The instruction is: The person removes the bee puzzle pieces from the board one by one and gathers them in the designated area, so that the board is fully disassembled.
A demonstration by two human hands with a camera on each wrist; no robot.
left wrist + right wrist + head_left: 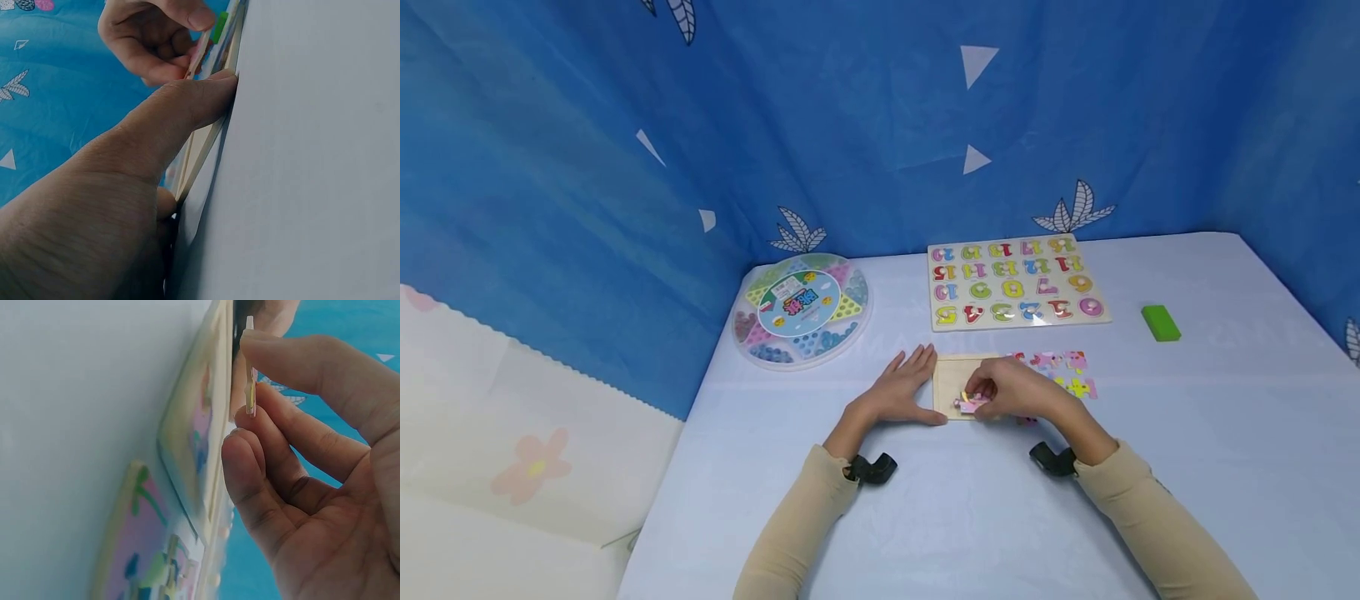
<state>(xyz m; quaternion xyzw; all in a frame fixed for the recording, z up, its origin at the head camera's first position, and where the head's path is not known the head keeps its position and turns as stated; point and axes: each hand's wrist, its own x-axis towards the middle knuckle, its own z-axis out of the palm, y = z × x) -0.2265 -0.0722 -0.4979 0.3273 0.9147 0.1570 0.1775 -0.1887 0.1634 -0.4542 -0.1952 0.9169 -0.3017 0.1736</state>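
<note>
My right hand [1017, 387] pinches a thin jigsaw puzzle piece [250, 375] between thumb and fingertips, above a shallow wooden puzzle tray [950, 371]. The piece is seen edge-on in the right wrist view. Blurred coloured shapes show on the tray there, partly cut off from clear sight. Fingers spread, my left hand [900, 392] rests along the tray's left side. Its thumb [212, 94] touches the tray's near edge. Pink and yellow jigsaw pieces [1077, 387] lie on the table to the tray's right, partly behind my right hand and forearm.
Behind the tray lies a wooden number board [992, 317] with coloured numerals. A round, clear-lidded game box [752, 296] sits at the back left. To the right is a green block [1161, 322]. Blue curtain [880, 125] hangs along the table's far side.
</note>
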